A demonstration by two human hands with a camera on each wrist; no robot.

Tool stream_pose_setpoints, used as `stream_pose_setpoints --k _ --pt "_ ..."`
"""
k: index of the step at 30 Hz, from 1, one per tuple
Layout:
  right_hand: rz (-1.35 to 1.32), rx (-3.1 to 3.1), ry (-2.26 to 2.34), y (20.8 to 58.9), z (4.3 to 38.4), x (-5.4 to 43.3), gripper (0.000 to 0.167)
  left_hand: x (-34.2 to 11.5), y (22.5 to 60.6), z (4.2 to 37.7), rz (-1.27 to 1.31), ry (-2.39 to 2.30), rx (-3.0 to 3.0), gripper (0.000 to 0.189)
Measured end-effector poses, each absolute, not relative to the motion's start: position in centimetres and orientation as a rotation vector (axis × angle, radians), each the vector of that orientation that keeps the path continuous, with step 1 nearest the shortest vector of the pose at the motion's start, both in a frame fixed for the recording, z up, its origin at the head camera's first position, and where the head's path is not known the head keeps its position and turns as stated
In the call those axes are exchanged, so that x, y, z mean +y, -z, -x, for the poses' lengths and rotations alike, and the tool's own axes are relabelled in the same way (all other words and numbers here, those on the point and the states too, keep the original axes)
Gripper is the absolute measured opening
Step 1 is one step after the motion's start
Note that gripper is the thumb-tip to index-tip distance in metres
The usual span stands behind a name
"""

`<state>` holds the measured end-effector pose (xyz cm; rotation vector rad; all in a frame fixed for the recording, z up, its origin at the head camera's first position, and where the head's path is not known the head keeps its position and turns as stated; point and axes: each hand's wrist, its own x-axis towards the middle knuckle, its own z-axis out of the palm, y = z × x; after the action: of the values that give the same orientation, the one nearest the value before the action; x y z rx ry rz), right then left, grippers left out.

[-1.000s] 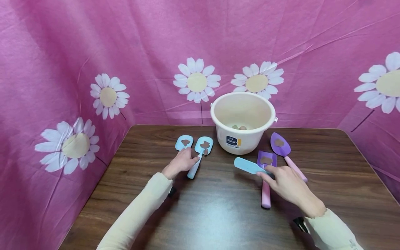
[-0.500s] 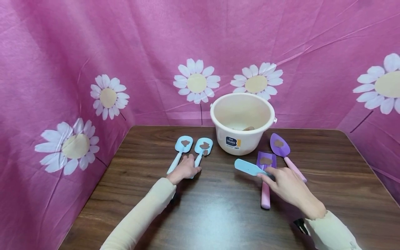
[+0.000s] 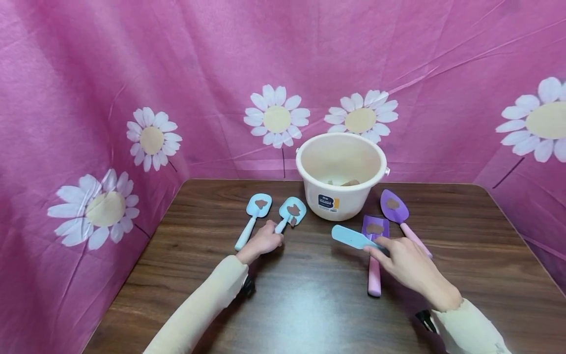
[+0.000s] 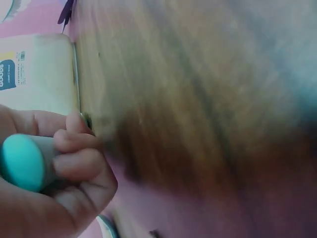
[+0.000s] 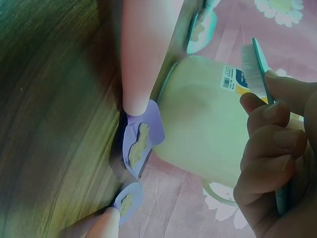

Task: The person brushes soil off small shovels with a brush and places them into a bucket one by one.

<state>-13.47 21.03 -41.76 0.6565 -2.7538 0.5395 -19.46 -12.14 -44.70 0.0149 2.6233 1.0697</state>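
Tabletop (image 3: 318, 280) under blue brush (image 3: 351, 237), tip leftward

- blue shovel (image 3: 253, 220) (image 3: 285, 210): x2
- purple shovel (image 3: 383, 225) (image 3: 401, 216): x2, so 4 shovels tot.
- blue brush (image 3: 351, 237): x1
- bucket (image 3: 318, 192): x1, w/ 1 label (image 3: 327, 203)
- brown pcs (image 3: 375, 229) on shovels: approx. 5 (3 on blue, 1 ea. on purple); in bucket min. 1, exact no. unclear
- hands: 2, i.e. 1 L hand (image 3: 264, 239), 1 R hand (image 3: 411, 263)
- sleeves (image 3: 203, 300): x2
- table (image 3: 309, 305): x1
- printed flowers (image 3: 276, 119), head view: 5 tot.
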Motion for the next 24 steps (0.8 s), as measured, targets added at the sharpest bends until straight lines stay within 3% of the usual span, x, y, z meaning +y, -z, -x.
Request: stream_pose_setpoints --k 8,19,24 --pt "-0.662 -2.755 -0.541 41.7 13.5 20.9 0.023 -11.8 45.0 17.2 -0.013 -1.138 2.637 0.036" --pt "-0.692 -2.691 -0.588 41.4 13.5 19.9 0.022 -10.5 44.9 13.6 -0.026 -1.313 2.632 0.03" --pt "-0.698 -2.697 -0.678 41.2 13.6 18.7 0.023 -9.2 44.6 12.2 0.015 -1.609 2.365 0.031"
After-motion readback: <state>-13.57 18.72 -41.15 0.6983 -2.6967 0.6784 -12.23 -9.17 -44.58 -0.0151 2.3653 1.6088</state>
